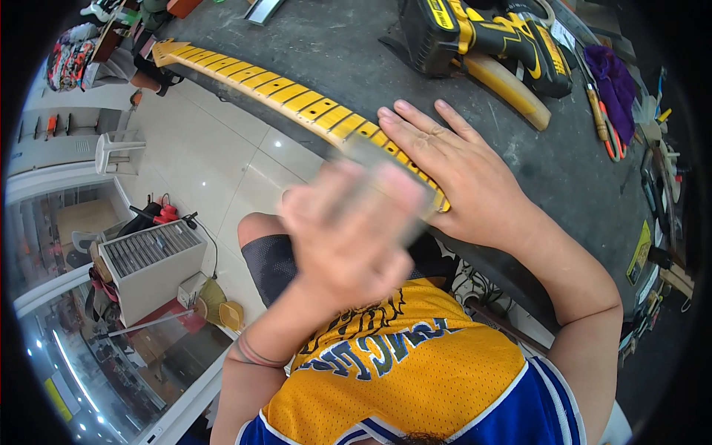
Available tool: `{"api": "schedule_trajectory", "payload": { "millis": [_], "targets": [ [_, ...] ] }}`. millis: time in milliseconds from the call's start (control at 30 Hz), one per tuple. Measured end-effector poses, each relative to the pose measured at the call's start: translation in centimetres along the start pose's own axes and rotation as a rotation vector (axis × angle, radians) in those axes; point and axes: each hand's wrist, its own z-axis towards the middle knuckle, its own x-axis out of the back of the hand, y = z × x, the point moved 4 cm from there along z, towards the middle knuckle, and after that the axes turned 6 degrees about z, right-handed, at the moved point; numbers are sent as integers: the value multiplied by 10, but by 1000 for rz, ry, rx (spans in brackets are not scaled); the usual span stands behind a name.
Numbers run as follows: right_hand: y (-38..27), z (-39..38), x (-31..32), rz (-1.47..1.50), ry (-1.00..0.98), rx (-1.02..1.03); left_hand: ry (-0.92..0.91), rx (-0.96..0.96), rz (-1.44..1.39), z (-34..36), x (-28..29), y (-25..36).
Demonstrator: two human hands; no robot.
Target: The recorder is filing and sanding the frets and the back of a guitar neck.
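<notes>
The yellow guitar neck [297,102] lies slantwise along the edge of the dark tabletop [334,59], its pointed end at the far left. Over its near part, the left hand [341,241] has its grip closed on a flat greyish block [377,154] (motion blur hides its details). The right hand's [463,163] grip is unclenched, fingers extended, touching the neck's near end. Beyond sit a yellow-and-black power tool [512,44], a curved yellowish piece [512,93] and, farther right, a purple cloth [612,85].
</notes>
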Motion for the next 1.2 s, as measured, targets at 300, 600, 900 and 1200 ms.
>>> {"api": "schedule_trajectory", "payload": {
  "millis": [300, 600, 900, 1200],
  "targets": [
    [-2, 1, -1, -30, -19, 3, -10, -41, 53, 0, 1, 5],
    [-4, 1, 2, -9, -32, -4, 32, 22, 19, 1, -1, -9],
    [-3, 3, 3, 9, -3, -46, 173, 105, 236, 19, 3, -83],
    [-2, 2, 6, 25, -11, -58, 174, 26, 146, 18, -5, -61]
  ]
}}
